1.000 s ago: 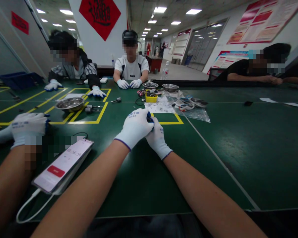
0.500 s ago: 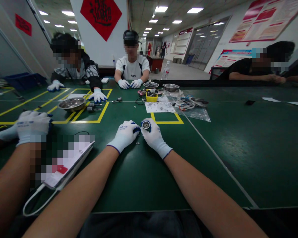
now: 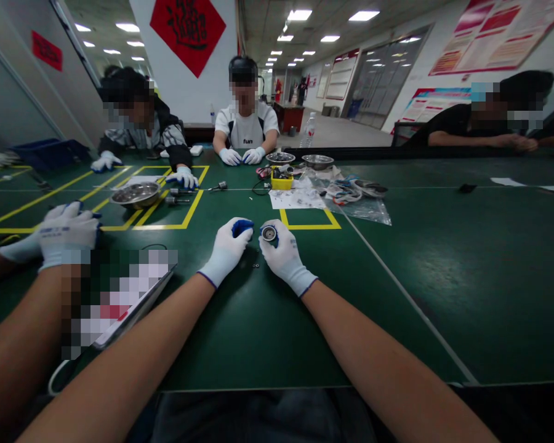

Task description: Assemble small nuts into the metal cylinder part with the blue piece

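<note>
My right hand (image 3: 284,247), in a white glove with blue palm, is wrapped round a small cylindrical metal part (image 3: 269,233) whose round, recessed end faces me. To its left, my left hand (image 3: 228,246) is turned so the blue fingertip side shows. Its fingers are curled and pressed together, and what they hold, if anything, I cannot make out. A narrow gap separates the two hands. On the green table (image 3: 268,338) just below them lie a few tiny metal rings or nuts (image 3: 255,266).
Beyond my hands are a yellow box (image 3: 282,179), white paper (image 3: 293,200) with small parts, and a plastic bag (image 3: 369,209). Metal bowls (image 3: 136,194) hold parts. A phone-like device (image 3: 124,307) lies by my left forearm. Gloved co-workers' hands (image 3: 69,231) rest on the left.
My left hand has drawn slightly left, away from the metal part, and rolled so its blue fingertips show. My right hand keeps its hold with hardly any movement.
</note>
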{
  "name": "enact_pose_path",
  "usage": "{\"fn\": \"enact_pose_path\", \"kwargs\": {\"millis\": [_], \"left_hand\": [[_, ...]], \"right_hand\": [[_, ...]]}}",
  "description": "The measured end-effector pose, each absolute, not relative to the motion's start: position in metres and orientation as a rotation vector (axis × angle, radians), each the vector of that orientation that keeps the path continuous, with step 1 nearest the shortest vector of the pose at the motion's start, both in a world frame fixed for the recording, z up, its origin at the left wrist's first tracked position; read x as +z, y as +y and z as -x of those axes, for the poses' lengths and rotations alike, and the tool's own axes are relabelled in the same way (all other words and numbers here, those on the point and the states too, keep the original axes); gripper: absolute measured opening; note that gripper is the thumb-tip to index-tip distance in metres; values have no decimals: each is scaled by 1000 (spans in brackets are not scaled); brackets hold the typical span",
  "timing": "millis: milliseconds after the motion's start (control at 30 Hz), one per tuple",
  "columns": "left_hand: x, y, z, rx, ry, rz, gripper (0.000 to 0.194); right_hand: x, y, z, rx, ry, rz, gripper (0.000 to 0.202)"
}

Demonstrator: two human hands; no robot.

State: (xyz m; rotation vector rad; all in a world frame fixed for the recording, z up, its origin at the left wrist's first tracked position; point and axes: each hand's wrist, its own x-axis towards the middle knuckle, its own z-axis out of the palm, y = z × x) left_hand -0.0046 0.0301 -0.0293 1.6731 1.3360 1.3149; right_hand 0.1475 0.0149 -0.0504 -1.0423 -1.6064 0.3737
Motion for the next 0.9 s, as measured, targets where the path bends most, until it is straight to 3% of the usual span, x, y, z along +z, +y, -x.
{"fn": "enact_pose_path", "kwargs": {"millis": [433, 900], "left_hand": [[-17, 6, 15, 1302, 1220, -1550, 28], [-7, -14, 1, 1305, 1256, -1889, 11]], "right_hand": [[-45, 12, -148, 377, -1637, 1056, 11], [-40, 7, -146, 425, -1753, 983, 6]]}}
